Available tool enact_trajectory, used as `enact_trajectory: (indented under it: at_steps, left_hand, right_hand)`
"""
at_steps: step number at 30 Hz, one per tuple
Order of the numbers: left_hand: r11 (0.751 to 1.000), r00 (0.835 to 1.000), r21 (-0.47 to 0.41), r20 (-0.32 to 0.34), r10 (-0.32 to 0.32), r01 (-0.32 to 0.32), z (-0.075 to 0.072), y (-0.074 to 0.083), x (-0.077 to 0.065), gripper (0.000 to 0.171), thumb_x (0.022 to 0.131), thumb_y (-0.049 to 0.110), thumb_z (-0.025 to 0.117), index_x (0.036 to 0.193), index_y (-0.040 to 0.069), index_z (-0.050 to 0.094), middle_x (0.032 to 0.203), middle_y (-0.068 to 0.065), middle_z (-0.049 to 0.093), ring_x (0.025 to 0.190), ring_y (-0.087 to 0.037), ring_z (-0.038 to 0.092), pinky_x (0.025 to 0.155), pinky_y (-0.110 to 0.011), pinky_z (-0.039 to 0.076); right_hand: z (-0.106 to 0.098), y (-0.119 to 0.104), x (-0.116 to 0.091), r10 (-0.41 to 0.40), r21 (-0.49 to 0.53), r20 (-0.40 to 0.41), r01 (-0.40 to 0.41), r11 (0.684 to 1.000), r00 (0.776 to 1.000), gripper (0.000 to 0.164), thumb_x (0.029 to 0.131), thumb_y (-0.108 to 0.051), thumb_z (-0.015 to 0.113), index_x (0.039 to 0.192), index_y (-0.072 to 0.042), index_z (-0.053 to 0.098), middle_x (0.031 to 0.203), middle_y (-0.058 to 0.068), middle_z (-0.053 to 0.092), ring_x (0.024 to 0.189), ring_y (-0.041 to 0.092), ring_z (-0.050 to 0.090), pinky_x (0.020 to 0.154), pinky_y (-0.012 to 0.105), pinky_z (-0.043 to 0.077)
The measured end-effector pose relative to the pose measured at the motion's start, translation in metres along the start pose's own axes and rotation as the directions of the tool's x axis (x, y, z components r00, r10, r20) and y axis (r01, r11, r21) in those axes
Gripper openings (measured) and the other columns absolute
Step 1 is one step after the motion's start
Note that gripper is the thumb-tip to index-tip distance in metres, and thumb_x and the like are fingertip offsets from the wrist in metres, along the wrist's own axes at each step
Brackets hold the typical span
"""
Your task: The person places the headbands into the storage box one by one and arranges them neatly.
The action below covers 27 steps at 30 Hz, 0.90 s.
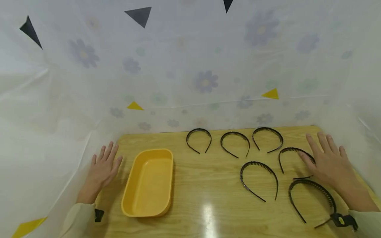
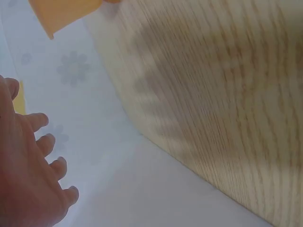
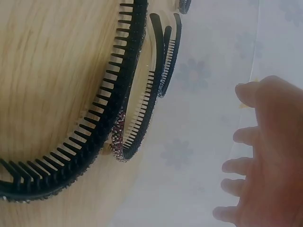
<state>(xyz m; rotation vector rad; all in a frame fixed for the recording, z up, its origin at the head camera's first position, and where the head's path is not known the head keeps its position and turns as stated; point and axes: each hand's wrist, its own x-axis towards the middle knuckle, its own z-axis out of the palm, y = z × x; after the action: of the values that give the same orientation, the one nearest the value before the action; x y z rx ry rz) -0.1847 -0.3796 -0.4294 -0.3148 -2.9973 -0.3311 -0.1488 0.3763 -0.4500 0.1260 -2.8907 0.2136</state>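
Observation:
My left hand [image 1: 102, 168] hovers over the table's left side with its fingers extended, holding nothing. Just right of it stands a yellow plastic tray [image 1: 150, 185] with nothing in it. My right hand [image 1: 331, 163], fingers spread, is above the right side, also holding nothing. In the head view it partly covers a black toothed headband [image 1: 290, 149]; contact does not show. Nearer the wrist lies another headband [image 1: 317, 185]. The right wrist view shows comb teeth on a headband [image 3: 109, 104] and glittery stones on a second headband [image 3: 119, 135].
More black headbands lie on the wooden table: a front-middle headband [image 1: 258, 164], a back-left headband [image 1: 198, 130], a back-middle headband [image 1: 233, 133] and a back-right headband [image 1: 268, 128]. A white flowered sheet [image 1: 178, 82] walls the back and sides.

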Motion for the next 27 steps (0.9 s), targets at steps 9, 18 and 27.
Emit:
enact_trajectory:
  at_steps: [9, 18, 27]
  left_hand:
    - [1.0, 0.999, 0.011, 0.035, 0.001, -0.001, 0.002, 0.0, -0.001, 0.066, 0.112, 0.045, 0.026, 0.167, 0.013, 0.007, 0.171, -0.017, 0.004, 0.153, -0.049, 0.004, 0.112, -0.077, -0.001]
    - [0.999, 0.999, -0.001, 0.029, 0.034, -0.034, 0.018, -0.005, -0.019, 0.064, 0.113, 0.04, 0.031, 0.166, 0.011, 0.012, 0.171, -0.017, 0.007, 0.153, -0.049, 0.006, 0.112, -0.078, 0.003]
    - [0.995, 0.995, -0.022, -0.007, 0.101, -0.101, 0.032, 0.006, -0.035, 0.062, 0.111, 0.032, 0.04, 0.166, 0.01, 0.02, 0.171, -0.013, 0.012, 0.152, -0.05, 0.014, 0.109, -0.08, 0.01]
  right_hand:
    - [0.003, 0.004, -0.012, 0.027, 0.005, -0.011, -0.027, 1.0, 1.0, 0.082, 0.107, -0.05, 0.047, 0.167, -0.013, 0.004, 0.165, 0.035, 0.001, 0.149, 0.057, 0.005, 0.099, 0.084, 0.015]
    - [-0.001, 0.003, -0.025, 0.023, 0.005, -0.057, -0.023, 1.0, 0.998, 0.08, 0.106, -0.047, 0.052, 0.166, -0.012, 0.014, 0.158, 0.04, 0.017, 0.135, 0.064, 0.026, 0.092, 0.083, 0.026]
    - [-0.001, 0.006, -0.045, 0.015, 0.082, -0.065, -0.01, 0.997, 0.998, 0.077, 0.104, -0.04, 0.059, 0.164, -0.009, 0.022, 0.139, 0.047, 0.036, 0.113, 0.068, 0.039, 0.083, 0.081, 0.034]
